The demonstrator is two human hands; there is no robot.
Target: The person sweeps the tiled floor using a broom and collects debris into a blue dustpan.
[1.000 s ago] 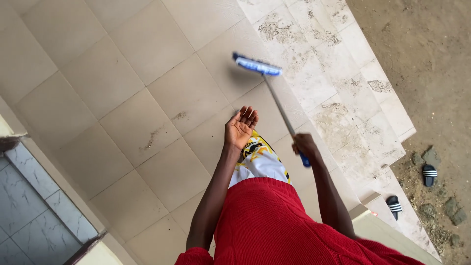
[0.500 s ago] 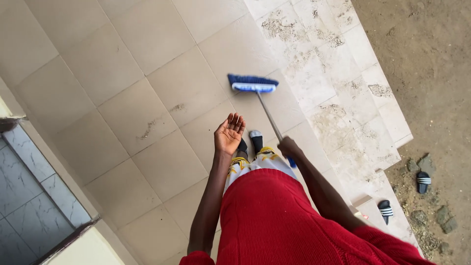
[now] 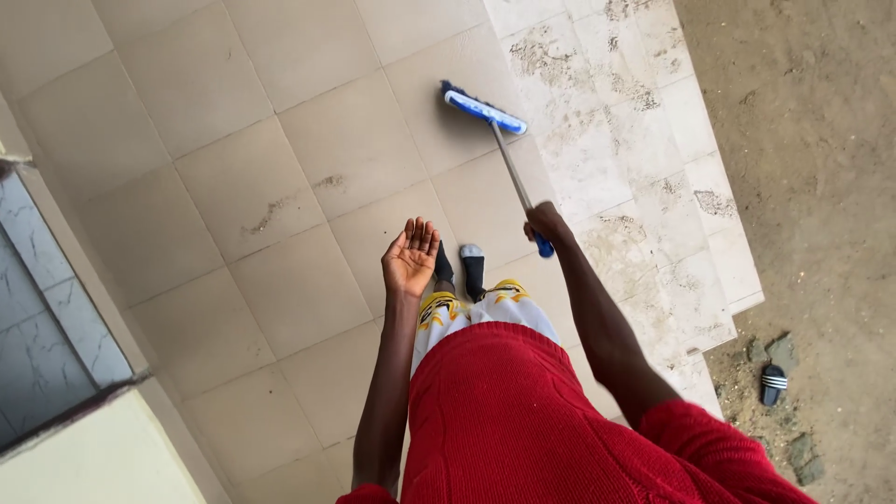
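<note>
Broom (image 3: 504,154) is lying with its long handle slanting ahead from the right hand (image 3: 544,224), whose grip is wrapping the handle's near end; its blue head is resting on the tiled floor (image 3: 280,140). Left hand (image 3: 411,257) is hanging open-palmed, farther off.

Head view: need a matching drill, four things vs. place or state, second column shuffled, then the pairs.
Things:
1. left hand
2. right hand
3. broom head
4. black-and-white slide sandal

Places or states:
A. on the dirt ground beside the steps
B. closed around the broom handle near its blue grip
C. open, palm up, holding nothing
D. out ahead on the beige tiles, by the stained step edge

Pairs: 1-C, 2-B, 3-D, 4-A
</note>
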